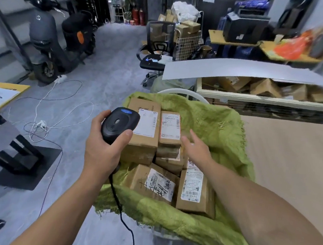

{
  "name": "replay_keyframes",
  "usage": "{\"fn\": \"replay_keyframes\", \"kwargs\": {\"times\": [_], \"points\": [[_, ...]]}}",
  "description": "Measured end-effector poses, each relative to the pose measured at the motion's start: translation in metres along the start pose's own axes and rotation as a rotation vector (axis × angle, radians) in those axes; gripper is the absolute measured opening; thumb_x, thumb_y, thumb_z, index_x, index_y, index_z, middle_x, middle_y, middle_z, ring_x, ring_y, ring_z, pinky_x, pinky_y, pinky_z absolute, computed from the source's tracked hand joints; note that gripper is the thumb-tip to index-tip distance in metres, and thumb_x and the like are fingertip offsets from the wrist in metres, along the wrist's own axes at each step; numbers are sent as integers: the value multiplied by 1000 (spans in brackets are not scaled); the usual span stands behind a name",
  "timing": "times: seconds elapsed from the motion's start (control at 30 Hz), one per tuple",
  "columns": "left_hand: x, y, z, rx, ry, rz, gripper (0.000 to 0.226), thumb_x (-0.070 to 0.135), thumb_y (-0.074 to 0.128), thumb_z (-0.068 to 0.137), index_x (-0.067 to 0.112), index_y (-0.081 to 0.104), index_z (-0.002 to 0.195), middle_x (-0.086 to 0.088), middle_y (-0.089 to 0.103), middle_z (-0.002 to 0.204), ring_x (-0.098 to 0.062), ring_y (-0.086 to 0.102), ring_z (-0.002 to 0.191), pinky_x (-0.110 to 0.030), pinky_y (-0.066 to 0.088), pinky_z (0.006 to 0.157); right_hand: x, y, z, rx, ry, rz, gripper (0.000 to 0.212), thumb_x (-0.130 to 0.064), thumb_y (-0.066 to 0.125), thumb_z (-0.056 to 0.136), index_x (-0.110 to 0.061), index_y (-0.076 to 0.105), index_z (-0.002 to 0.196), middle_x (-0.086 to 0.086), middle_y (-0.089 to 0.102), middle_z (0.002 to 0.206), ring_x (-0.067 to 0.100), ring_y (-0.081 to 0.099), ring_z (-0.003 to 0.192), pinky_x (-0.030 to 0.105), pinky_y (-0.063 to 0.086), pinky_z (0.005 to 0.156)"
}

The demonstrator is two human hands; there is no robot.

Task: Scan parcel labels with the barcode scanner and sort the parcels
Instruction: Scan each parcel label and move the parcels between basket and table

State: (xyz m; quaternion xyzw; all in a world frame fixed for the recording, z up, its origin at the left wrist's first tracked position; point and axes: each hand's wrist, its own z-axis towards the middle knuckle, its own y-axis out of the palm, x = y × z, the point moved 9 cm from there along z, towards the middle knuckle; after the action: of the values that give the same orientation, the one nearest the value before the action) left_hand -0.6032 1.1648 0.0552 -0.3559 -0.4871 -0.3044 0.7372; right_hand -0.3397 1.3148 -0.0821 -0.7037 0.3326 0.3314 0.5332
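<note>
My left hand (pixel 104 147) grips a black corded barcode scanner (pixel 119 124), its head over the left edge of a cardboard parcel with a white label (pixel 147 125). Beside that box lies a smaller parcel with a red-framed label (pixel 170 128). My right hand (pixel 197 148) reaches in with straight fingers, just right of the red-label parcel, holding nothing. Nearer me lie a parcel with handwriting on its label (pixel 157 184) and another with a long white label (pixel 195 190). All sit in a green woven sack (pixel 214 126).
A brown tabletop (pixel 292 161) stretches to the right of the sack. Behind it stands a crate of cardboard boxes (pixel 263 89) under a grey sheet. An office chair (pixel 156 50), a scooter (pixel 47 36) and loose cables (pixel 46 125) occupy the floor to the left.
</note>
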Motion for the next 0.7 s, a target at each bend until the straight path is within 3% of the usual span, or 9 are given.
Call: {"fn": "replay_keyframes", "kwargs": {"times": [0.17, 0.3, 0.4, 0.53, 0.7], "points": [[18, 2, -14, -111, 94, -49, 63, 38, 72, 73, 31, 49, 131, 21, 64, 110, 13, 60, 90, -3, 42, 74, -12, -37, -43, 173, -91, -496, 63, -57, 32, 103, -31, 20, 159, 6, 21, 166, 28, 10, 155, 57, 15, 123], [32, 3, -45, -311, 166, -109, 66, 43, 75, 71, 32, 51, 132, 17, 65, 116, 7, 63, 100, -10, 45, 82, -13, -63, -125, 284, -13, -794, 66, -63, 22, 101, -35, 10, 160, 6, 9, 169, 28, 0, 156, 60, 5, 122], [47, 2, -76, -441, 211, -163, 71, 47, 75, 69, 30, 51, 134, 12, 65, 122, -2, 64, 107, -23, 50, 89, -3, -79, -199, 373, 78, -876, 64, -62, 21, 102, -35, 12, 159, 5, 8, 169, 28, -4, 155, 61, 2, 121], [69, 8, -127, -586, 272, -239, 64, 41, 74, 73, 32, 49, 132, 31, 60, 113, 11, 60, 100, -15, 48, 84, 20, -97, -297, 449, 245, -931, 64, -61, 22, 102, -34, 12, 159, 3, 9, 168, 27, -3, 155, 63, 4, 120], [103, 23, -202, -786, 303, -315, 64, 46, 73, 74, 39, 45, 130, 25, 59, 117, 2, 64, 97, -17, 49, 80, 58, -117, -422, 531, 486, -887, 65, -63, 17, 102, -35, 5, 160, 1, 3, 169, 27, -8, 155, 62, 3, 120]]}}
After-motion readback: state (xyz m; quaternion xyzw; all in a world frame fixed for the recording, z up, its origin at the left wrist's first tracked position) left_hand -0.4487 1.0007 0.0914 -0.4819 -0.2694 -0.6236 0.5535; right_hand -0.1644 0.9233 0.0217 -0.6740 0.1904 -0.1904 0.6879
